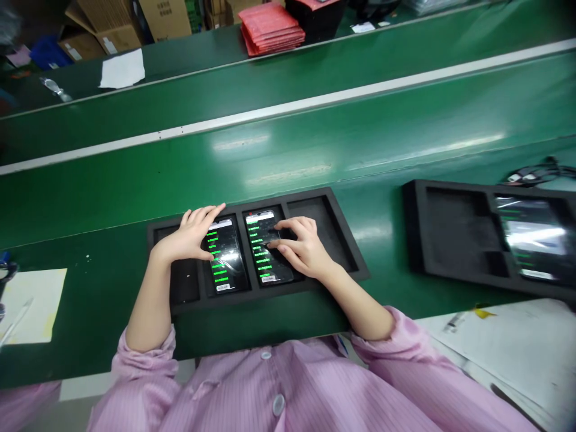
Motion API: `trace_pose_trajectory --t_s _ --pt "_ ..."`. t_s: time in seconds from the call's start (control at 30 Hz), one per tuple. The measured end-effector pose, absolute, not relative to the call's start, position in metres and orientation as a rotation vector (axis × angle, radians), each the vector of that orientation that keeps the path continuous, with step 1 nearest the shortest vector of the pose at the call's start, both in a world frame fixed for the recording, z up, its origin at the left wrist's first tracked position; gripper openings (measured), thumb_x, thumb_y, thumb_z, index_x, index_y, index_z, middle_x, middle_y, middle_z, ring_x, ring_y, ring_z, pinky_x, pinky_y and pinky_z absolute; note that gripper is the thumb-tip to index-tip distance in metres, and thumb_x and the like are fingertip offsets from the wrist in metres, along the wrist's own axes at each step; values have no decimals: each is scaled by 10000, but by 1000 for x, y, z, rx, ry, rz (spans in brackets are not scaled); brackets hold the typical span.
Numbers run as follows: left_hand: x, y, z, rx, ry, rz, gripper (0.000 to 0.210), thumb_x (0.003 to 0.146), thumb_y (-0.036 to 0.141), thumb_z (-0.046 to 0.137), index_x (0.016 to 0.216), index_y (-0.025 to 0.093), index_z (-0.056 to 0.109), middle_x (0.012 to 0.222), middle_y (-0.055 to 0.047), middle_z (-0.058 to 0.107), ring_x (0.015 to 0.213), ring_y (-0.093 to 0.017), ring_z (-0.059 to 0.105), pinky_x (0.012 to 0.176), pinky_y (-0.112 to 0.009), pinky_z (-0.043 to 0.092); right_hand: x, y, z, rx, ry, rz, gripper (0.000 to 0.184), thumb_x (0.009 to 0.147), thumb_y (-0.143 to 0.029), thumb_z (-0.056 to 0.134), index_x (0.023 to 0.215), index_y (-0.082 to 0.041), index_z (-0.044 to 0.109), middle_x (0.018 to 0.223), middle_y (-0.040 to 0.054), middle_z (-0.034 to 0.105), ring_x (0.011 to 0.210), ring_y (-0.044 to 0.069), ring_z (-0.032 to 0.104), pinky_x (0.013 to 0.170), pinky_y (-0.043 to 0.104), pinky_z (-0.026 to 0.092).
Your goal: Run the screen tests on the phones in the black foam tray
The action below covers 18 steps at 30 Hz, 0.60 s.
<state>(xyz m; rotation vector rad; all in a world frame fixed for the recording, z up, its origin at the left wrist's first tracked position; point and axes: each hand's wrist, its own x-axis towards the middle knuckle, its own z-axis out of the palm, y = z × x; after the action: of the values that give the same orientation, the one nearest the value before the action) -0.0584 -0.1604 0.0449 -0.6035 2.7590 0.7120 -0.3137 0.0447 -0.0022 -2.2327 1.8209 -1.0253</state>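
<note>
Two smartphones with green lines of text on dark screens lie face up in a black foam tray. My left hand is spread over the left phone, its thumb at the screen's left edge and its fingers reaching to the tray's far rim. At the right phone, my right hand has its fingers extended and apart, with fingertips on or just over the screen. Neither hand grips anything. Part of the left phone's edge is hidden behind my left hand.
To the right stands another black foam tray with a lit phone in it. Black cables lie behind that tray. Paper with a pen is at the left. Red packets and cardboard boxes are at the back.
</note>
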Motion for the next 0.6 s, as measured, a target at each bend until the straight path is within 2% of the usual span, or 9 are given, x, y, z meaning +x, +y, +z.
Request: trace_pose_trajectory --t_s 0.13,0.33,0.6 --pt "-57 -161 41 -568 2745 655 1347 657 281 886 1613 317 -62 1642 -171 135 1521 -396 91 1219 -654 48 -315 45 -1 -2248 1792 -1029 419 1057 -305 402 897 -208 777 1129 113 590 1037 279 523 914 486 350" --pt "-56 -161 40 -558 2740 657 1365 652 324 904 1615 322 -63 1648 -177 110 1524 -406 67 1212 -672 41 -315 44 -2 -2251 1784 -971 393 1045 -287 419 903 -213 778 1144 112 589 1049 281 523 925 487 351" --pt "-64 -151 34 -648 2774 576 1395 638 423 932 1616 290 -54 1604 -229 170 1498 -453 112 1177 -716 39 -313 44 -2 -2285 1673 -898 430 1051 -315 417 844 -211 779 1180 125 577 1075 288 499 937 494 349"
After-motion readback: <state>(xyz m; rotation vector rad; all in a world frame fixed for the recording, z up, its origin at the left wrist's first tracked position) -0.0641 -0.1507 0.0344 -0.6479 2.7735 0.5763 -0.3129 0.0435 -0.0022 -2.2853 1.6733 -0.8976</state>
